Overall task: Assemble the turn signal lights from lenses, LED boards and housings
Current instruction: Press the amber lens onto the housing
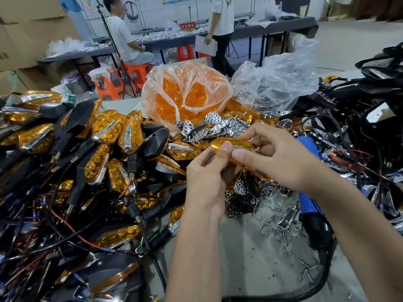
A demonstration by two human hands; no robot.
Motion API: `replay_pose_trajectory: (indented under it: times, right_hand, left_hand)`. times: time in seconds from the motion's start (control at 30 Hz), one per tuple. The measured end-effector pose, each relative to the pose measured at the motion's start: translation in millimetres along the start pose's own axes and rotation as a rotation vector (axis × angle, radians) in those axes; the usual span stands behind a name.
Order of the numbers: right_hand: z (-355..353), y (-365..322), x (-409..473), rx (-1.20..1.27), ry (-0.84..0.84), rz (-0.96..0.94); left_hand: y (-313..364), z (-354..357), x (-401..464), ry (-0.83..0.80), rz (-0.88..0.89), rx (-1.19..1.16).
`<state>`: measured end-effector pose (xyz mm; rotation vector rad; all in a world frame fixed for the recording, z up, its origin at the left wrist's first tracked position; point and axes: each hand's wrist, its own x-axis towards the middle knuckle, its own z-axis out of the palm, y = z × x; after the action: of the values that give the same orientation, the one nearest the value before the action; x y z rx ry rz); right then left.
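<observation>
Both forearms reach up over the grey table [250,247]. Left hand [207,182] and right hand [281,155] pinch an amber lens [220,147] between thumbs and fingers, just above a heap of chrome reflectors [218,127]; something may sit inside it, hard to tell. Finished signal lights [109,136] pile up leftward.

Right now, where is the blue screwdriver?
The blue screwdriver lies on the table's right side, partly hidden behind the right hand, beside the loose screws.
</observation>
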<state>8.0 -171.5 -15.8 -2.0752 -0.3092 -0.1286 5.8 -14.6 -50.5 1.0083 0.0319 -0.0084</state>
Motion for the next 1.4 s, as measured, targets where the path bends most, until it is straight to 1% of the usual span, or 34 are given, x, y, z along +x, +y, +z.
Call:
replay_pose_trajectory:
  times: [0.07, 0.13, 0.27, 0.4, 0.5, 0.63, 0.77, 1.0, 1.23, 1.33, 1.4]
  right_hand:
    - [-4, -3, 1, 0.079, 0.02, 0.037]
    - [-7, -4, 2, 0.072, 0.044, 0.064]
    - [-14, -6, -1, 0.16, -0.051, 0.106]
    - [-21, -7, -3, 0.204, -0.071, 0.081]
    - [-19, -8, -4, 0.241, -0.036, 0.011]
    - [-15, -11, -4, 0.244, 0.038, -0.045]
    - [-7, -9, -4, 0.219, 0.073, -0.101]
    - [5, -11, -4, 0.051, 0.134, -0.114]
    - [3, -9, -1, -0.161, 0.1, -0.241]
    - [2, -8, -1, -0.263, 0.17, -0.304]
    - [2, -6, -2, -0.27, 0.2, -0.322]
  left_hand:
    - [1, -1, -1, -0.067, 0.021, -0.005]
    - [2, 1, -3, -0.136, 0.058, -0.005]
    - [2, 1, -6, -0.201, 0.11, -0.029]
    - [3, 2, -8, -0.235, 0.151, -0.02]
    - [5, 8, -10, -0.223, 0.169, -0.039]
    - [8, 15, -12, -0.136, 0.165, -0.029]
    - [7, 17, -11, -0.088, 0.164, -0.044]
    - [9, 14, -8, -0.053, 0.169, -0.085]
    - [7, 15, -6, -0.025, 0.135, -0.123]
    - [1, 19, -6, -0.006, 0.13, -0.137]
    - [-3, 21, -6, 0.0, 0.133, -0.142]
